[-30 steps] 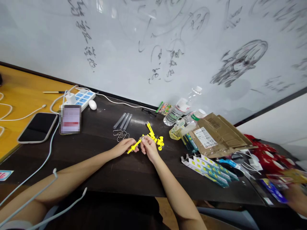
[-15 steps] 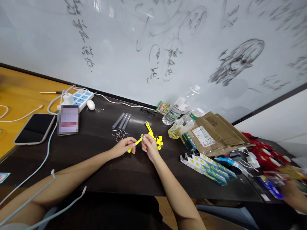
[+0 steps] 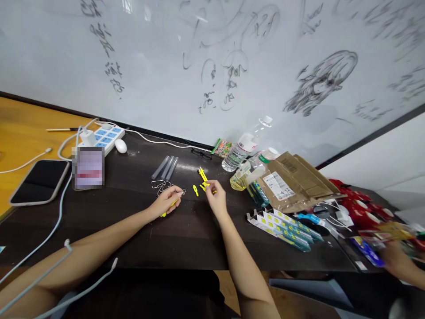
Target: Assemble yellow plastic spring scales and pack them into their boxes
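The left hand (image 3: 166,203) is curled around a thin yellow stick (image 3: 164,215), with bent wire loops (image 3: 161,186) and smooth, see-through tubes (image 3: 165,167) past it. The right hand (image 3: 216,197) is at some small yellow bits (image 3: 202,187) (I can't tell if it grips one).

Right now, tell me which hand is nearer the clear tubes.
Left. The left hand is on the near side of the clear tubes; the right hand is farther away, to their right.

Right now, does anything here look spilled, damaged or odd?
Nothing looks spilled. The brown cardboard beside the bottles looks creased and askew. A pale cable crosses in front of the left forearm, its end plugged into nothing.
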